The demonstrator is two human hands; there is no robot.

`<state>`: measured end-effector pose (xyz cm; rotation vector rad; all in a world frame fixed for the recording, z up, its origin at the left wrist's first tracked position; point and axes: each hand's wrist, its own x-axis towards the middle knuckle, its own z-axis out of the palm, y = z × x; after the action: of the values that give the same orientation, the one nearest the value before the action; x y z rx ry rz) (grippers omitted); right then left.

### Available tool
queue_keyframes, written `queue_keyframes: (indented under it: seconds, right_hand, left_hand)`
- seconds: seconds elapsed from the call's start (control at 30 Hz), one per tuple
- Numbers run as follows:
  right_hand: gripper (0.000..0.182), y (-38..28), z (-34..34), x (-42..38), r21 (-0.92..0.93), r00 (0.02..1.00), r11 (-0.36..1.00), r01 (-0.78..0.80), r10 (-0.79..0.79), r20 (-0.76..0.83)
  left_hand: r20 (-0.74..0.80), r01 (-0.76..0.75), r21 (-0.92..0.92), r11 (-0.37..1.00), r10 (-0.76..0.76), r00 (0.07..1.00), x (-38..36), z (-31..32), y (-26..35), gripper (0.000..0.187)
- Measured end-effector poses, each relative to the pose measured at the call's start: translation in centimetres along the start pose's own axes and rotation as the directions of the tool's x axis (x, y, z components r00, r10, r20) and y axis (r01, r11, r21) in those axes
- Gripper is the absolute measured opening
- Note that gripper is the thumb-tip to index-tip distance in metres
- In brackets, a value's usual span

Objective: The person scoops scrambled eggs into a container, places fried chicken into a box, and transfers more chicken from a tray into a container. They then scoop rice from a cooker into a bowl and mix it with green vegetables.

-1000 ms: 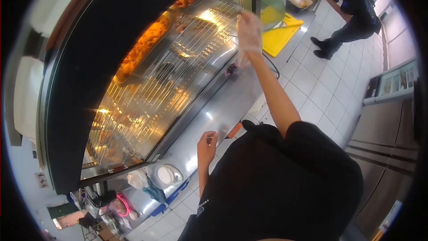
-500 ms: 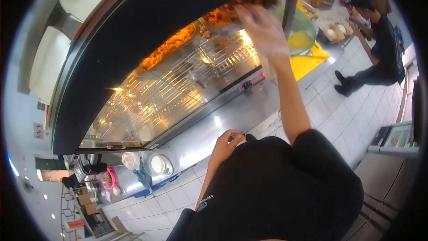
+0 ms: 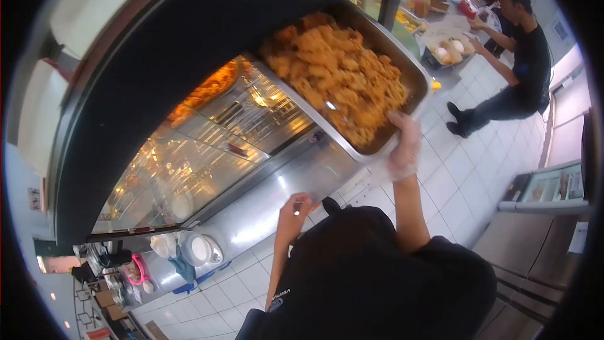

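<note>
My right hand (image 3: 404,146), in a thin clear plastic glove, grips the near corner of a deep metal tray (image 3: 415,85). Its fingers go over the rim, and the tray juts out of the lit display warmer (image 3: 151,88). Golden fried chicken pieces (image 3: 340,69) are heaped in it. My left hand (image 3: 294,213) is in front of my body above the steel counter, away from the tray. Its fingers are curled closed; whether anything is in them I cannot make out.
Wire racks (image 3: 189,151) and another tray of fried food (image 3: 211,88) are inside the warmer. A round white container (image 3: 201,249) and a pink basket (image 3: 139,269) stand at the counter's left. A co-worker (image 3: 528,56) at the right handles a box of pale items (image 3: 450,50).
My right hand has come back from inside the warmer toward me, and the tray of fried chicken is now in its grip, drawn partly out. My left hand stays curled near my body.
</note>
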<state>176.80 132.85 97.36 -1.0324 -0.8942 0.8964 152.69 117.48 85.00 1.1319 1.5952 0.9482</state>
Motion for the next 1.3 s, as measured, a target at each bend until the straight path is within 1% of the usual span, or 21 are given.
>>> queue_keyframes:
  seconds: [0.1,0.2,0.23,0.27,0.33,0.37,0.47,0.57,0.7,0.73,0.8,0.87,0.97,1.0,1.07,1.1,1.13,1.17,1.2,1.23,1.3]
  right_hand:
    - [0.035,0.2,-6.4,-1.6,0.183,0.938,0.934,-0.307,0.33,-0.107]
    - [0.039,0.1,-12.0,-1.6,0.142,0.893,0.881,-0.45,0.444,0.076]
    - [0.052,-1.6,-11.0,-1.8,0.102,0.877,0.873,-0.477,0.465,0.12]
    - [0.058,-1.0,-11.1,-2.0,-0.048,0.856,0.864,-0.502,0.504,0.119]
    - [0.069,1.0,-12.0,-2.1,-0.34,0.811,0.789,-0.512,0.574,0.112]
    - [0.079,3.3,-12.4,-2.0,-0.401,0.761,0.739,-0.542,0.634,0.141]
    - [0.072,12.2,-12.7,-3.0,-0.39,0.646,0.714,-0.581,0.696,0.313]
    - [0.064,20.3,-11.0,-4.3,-0.469,0.528,0.693,-0.548,0.721,0.448]
    - [0.053,24.2,-3.7,-6.9,-0.601,0.483,0.787,-0.14,0.584,0.652]
    - [0.051,24.9,-1.9,-7.5,-0.573,0.461,0.82,-0.02,0.516,0.722]
    - [0.05,22.5,2.1,-9.1,-0.741,0.498,0.661,0.115,0.607,0.619]
    - [0.055,21.4,4.6,-9.7,-0.804,0.44,0.569,0.171,0.686,0.579]
    - [0.075,18.3,8.0,-12.7,-0.499,0.514,0.635,0.59,0.18,0.838]
    - [0.077,16.8,9.7,-13.6,-0.43,0.374,0.648,0.628,0.233,0.898]
    - [0.082,13.9,13.3,-15.8,-0.298,0.081,0.674,0.676,0.334,0.939]
    - [0.085,13.2,14.9,-17.3,-0.279,0.021,0.606,0.745,0.397,0.918]
    - [0.088,12.4,15.9,-18.8,-0.252,-0.039,0.53,0.81,0.477,0.878]
    - [0.091,11.9,16.1,-19.9,-0.211,-0.099,0.453,0.866,0.57,0.816]
    - [0.095,12.4,16.6,-20.7,-0.213,-0.108,0.422,0.881,0.62,0.777]
    - [0.098,13.5,17.3,-21.5,-0.215,-0.118,0.394,0.894,0.669,0.734]
    - [0.101,15.6,17.5,-22.5,-0.206,-0.081,0.324,0.923,0.689,0.72]
  left_hand:
    - [-0.05,-0.015,-0.305,0.952,0.0,0.999,1.1,-0.5,-0.6,0.029]
    - [-0.076,0.042,-0.511,0.859,-0.094,0.993,1.6,-0.6,1.6,0.045]
    - [-0.069,0.082,-0.58,0.811,-0.15,0.986,1.8,-0.5,2.1,0.047]
    - [-0.065,0.112,-0.644,0.757,-0.2,0.978,2.1,-0.6,2.2,0.05]
    - [-0.008,0.145,-0.673,0.725,-0.203,0.979,2.1,-0.9,1.2,0.051]
    - [0.006,0.181,-0.575,0.798,-0.217,0.976,2.0,-1.0,-0.5,0.047]
    - [-0.093,0.249,-0.405,0.88,-0.311,0.946,-0.1,-1.4,-7.0,0.043]
    - [-0.255,0.329,-0.414,0.849,-0.455,0.853,-3.2,-3.3,-9.0,0.032]
    - [-0.56,0.226,-0.27,0.936,-0.344,0.754,-7.3,-5.8,-15.3,0.023]
    - [-0.576,0.272,-0.286,0.919,-0.392,0.718,-8.2,-6.5,-15.4,0.025]
    - [-0.595,0.295,-0.371,0.881,-0.469,0.653,-9.4,-7.2,-15.7,0.027]
    - [-0.652,0.142,-0.405,0.903,-0.394,0.648,-10.3,-7.3,-19.0,0.03]
    - [-0.651,0.158,-0.461,0.873,-0.454,0.609,-11.1,-8.8,-17.3,0.037]
    - [-0.655,0.102,-0.507,0.856,-0.46,0.6,-11.2,-9.2,-16.6,0.038]
    - [-0.742,0.174,-0.325,0.93,-0.364,0.563,-10.8,-10.5,-16.5,0.037]
    - [-0.771,0.221,-0.237,0.946,-0.322,0.55,-10.9,-11.0,-16.6,0.037]
    - [-0.83,0.215,0.016,0.976,-0.107,0.547,-10.8,-11.8,-19.2,0.038]
    - [-0.814,0.243,-0.018,0.97,-0.155,0.56,-11.1,-13.5,-16.9,0.035]
    - [-0.817,0.086,-0.181,0.98,-0.198,0.542,-11.3,-15.0,-14.4,0.034]
    - [-0.864,0.115,0.004,0.993,-0.054,0.501,-11.9,-16.8,-13.3,0.033]
    - [-0.91,0.108,0.067,0.992,0.016,0.415,-13.6,-20.0,-12.6,0.027]
